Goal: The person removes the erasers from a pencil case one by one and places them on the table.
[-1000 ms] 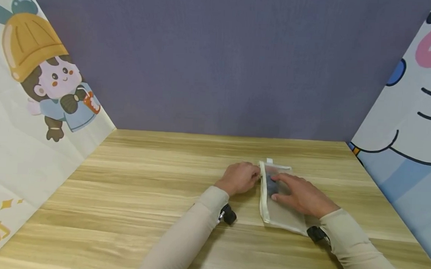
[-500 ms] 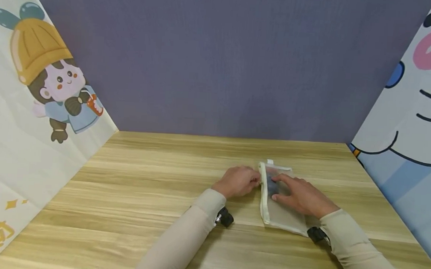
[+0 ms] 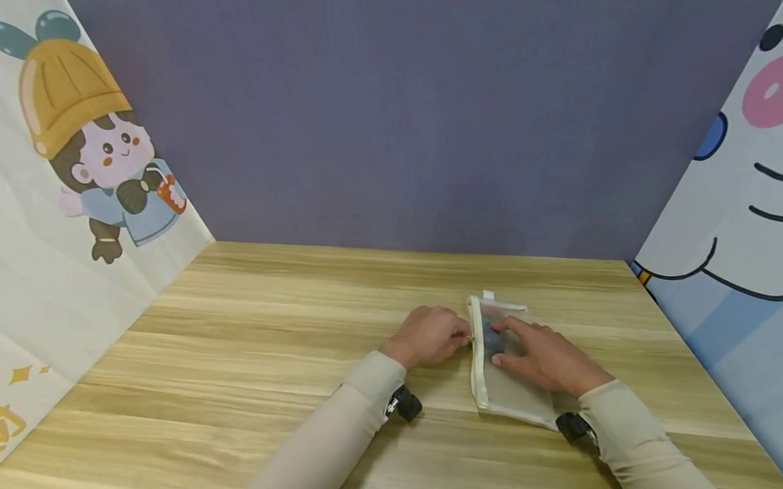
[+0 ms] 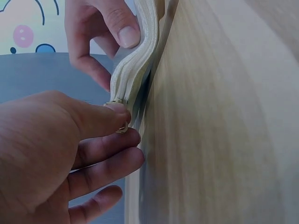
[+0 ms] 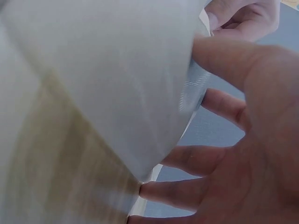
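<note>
At far left, a white wall panel bears a cartoon child in a mustard-yellow knitted hat. Next comes the left hand, low over the pale wood-grain tabletop; its thumb and forefinger pinch a small gold-coloured metal zip pull, the other fingers loosely bent behind. That pull sits on the cream fabric zip edge of a translucent, whitish flat pouch, which lies on the tabletop right of centre, a white tab at its far end. Through or on the pouch shows a dark blue-grey patch; what it is, I cannot tell. Further right, the right hand rests on the pouch, thumb and fingers well spread.

The step in hand looks like working the zip; which way the pull is meant to run is unclear. The zip edge is wavy, so the next move probably calls for a firm pinch along its line while the right hand steadies the fabric.
</note>
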### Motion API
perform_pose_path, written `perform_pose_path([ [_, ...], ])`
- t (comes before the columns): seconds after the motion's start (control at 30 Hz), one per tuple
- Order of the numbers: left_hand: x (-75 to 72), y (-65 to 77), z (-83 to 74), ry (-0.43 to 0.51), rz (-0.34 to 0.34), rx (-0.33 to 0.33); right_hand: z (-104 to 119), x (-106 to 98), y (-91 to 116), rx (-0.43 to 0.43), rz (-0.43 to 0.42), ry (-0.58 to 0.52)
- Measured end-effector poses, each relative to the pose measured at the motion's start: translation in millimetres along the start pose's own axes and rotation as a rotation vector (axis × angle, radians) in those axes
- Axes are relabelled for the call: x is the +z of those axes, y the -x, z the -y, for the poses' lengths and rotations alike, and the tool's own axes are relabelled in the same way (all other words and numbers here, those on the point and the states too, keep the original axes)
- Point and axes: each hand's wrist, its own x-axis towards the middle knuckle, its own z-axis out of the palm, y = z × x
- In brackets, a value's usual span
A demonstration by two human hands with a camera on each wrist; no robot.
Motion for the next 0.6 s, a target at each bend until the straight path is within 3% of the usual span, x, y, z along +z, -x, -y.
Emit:
perform_pose_path([
  [0.6,2.0,8.4,-4.3,-0.026,-0.02,0.026,-1.6,0.1,-2.8,-0.022,-0.009,-0.002],
])
